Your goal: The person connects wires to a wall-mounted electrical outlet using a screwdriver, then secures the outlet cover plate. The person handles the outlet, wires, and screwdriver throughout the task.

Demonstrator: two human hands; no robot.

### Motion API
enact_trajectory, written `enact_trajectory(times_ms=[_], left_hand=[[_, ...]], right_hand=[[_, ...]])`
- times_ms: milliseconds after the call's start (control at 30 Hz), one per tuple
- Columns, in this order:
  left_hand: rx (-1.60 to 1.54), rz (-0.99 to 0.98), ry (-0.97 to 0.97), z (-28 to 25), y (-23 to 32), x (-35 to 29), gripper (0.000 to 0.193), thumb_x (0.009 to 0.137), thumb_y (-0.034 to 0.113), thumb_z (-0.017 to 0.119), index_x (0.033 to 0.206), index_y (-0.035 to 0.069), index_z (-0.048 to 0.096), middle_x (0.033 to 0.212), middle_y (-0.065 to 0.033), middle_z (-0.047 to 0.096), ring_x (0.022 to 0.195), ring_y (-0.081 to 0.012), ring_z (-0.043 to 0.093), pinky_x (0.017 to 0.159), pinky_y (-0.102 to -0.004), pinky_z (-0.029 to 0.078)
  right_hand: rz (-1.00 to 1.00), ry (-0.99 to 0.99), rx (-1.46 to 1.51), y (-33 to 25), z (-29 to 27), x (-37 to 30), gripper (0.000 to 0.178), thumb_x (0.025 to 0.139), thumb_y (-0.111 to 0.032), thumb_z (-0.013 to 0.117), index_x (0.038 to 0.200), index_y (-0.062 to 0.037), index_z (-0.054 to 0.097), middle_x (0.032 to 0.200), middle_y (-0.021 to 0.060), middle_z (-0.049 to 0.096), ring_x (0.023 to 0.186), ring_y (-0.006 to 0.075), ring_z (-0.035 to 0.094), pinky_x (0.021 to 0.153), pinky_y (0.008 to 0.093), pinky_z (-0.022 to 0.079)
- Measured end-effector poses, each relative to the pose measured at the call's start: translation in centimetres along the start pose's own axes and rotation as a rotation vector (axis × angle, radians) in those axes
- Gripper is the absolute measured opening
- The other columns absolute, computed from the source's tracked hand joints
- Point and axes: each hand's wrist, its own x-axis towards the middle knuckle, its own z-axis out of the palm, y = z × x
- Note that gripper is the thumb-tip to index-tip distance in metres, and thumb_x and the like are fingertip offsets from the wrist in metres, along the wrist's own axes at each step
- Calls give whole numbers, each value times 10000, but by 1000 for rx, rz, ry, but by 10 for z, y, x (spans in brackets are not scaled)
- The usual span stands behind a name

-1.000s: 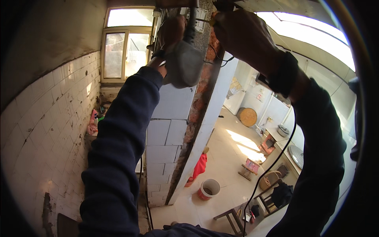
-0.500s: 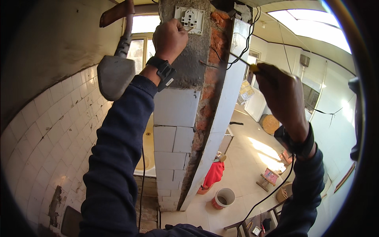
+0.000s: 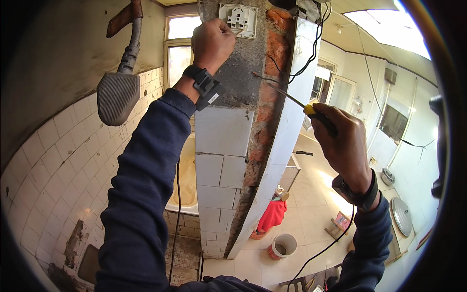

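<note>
A white wall socket [image 3: 238, 20] with its inner parts exposed sits on the grey cement of the pillar at the top. My left hand [image 3: 212, 45] is closed in a pinch at its lower left corner; whatever the fingers hold is too small to name. My right hand [image 3: 340, 138] grips a screwdriver [image 3: 288, 96] by its yellow and black handle. The shaft points up and left, its tip in front of the exposed brick strip, apart from the socket. Black wires [image 3: 311, 53] hang over the pillar's right edge, and one bare copper end [image 3: 255, 74] lies close to the screwdriver tip.
White tiles [image 3: 223, 131] cover the pillar's lower part. A grey shovel-shaped object [image 3: 116, 97] hangs at the left. Below stand a bucket [image 3: 283, 246], a red cloth [image 3: 273, 214] and a small stool [image 3: 340, 223]. A tub [image 3: 187, 182] lies behind the pillar. Thin cables trail from my wrists.
My right hand has lowered with the screwdriver, whose tip now sits lower and farther left. My left hand stays at the socket's corner. The view has shifted slightly.
</note>
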Motion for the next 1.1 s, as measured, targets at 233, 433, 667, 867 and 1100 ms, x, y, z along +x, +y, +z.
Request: enact_trajectory(times_ms=[233,433,667,867,1100], left_hand=[[66,-6,-35,-2,2,0,134,829,162,705,854,40,753,761,-137,747,711,-264,745,663,-358,568],[65,31,-18,-2,0,1,128,819,157,708,841,36,746,752,-143,741,693,-275,737,659,-356,566],[72,71,-46,-2,-6,1,130,832,161,730,862,36,749,749,-135,743,683,-261,738,649,-351,564],[-31,44,46,-3,-4,-16,151,943,153,717,972,10,756,770,-93,759,724,-192,747,658,-315,564],[-315,-202,-60,-49,14,-87,243,1064,126,563,1252,34,687,819,15,640,619,-24,525,545,-198,427]], right_hand=[[10,-29,34,4,2,-10,232,897,-66,731,1125,-21,724,852,180,717,673,317,697,632,371,548],[-9,-17,27,13,4,-22,241,894,-60,731,1132,-21,721,818,172,697,636,301,673,609,363,534],[8,-36,88,15,6,-35,261,893,-48,726,1148,2,709,880,184,724,695,307,716,633,375,547],[124,-33,191,16,4,-68,285,906,-49,727,1178,32,696,934,201,721,775,303,723,719,352,559],[373,-130,480,33,30,-151,226,945,-57,701,1139,56,677,849,121,662,702,156,603,643,295,490]])
